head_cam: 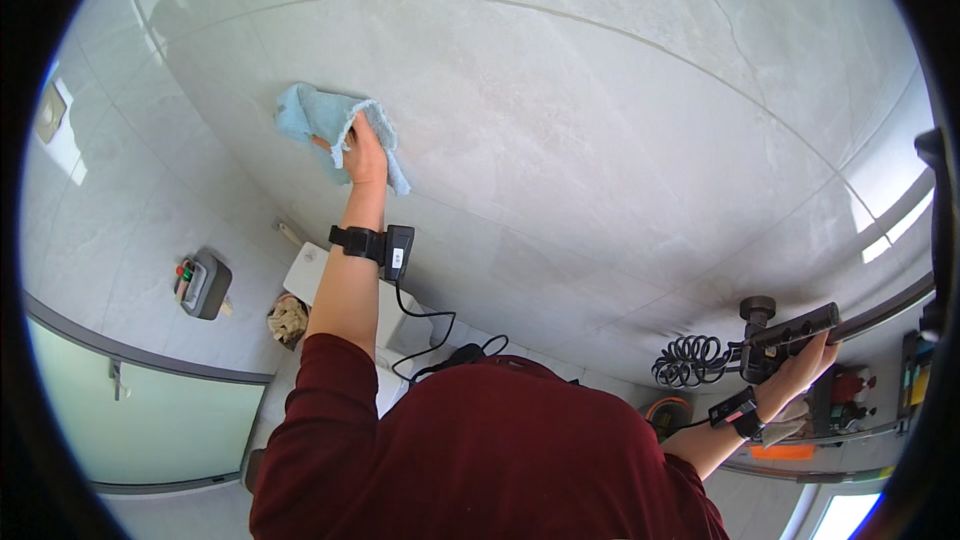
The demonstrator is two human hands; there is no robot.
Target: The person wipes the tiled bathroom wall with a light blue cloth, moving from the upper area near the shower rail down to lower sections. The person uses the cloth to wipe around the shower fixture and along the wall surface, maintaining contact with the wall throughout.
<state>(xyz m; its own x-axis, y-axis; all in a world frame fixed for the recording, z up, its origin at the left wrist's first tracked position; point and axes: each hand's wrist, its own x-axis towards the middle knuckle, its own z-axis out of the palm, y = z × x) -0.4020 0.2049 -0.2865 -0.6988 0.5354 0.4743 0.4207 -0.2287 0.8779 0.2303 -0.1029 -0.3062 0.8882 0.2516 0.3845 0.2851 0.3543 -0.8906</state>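
Observation:
My left hand (365, 154) grips a light blue cleaning cloth (319, 114) and holds it up against the grey marble-patterned wall tiles (525, 120). The cloth is bunched, and one fold hides most of the fingers. On the right, my right hand (802, 367) is closed around a black shower fixture (787, 334) on the same wall; its fingertips are partly hidden. A black coiled hose (688, 361) hangs at the fixture's left side. Both wrists carry a strapped black device.
Below my left arm stands a white toilet cistern (307, 270), beside a bin (287, 321) with crumpled contents. A grey holder (206, 285) is fixed to the left wall, above a frosted-glass door (157, 420). A rack (840, 431) with cloths and bottles lies at lower right. Cables hang near my body.

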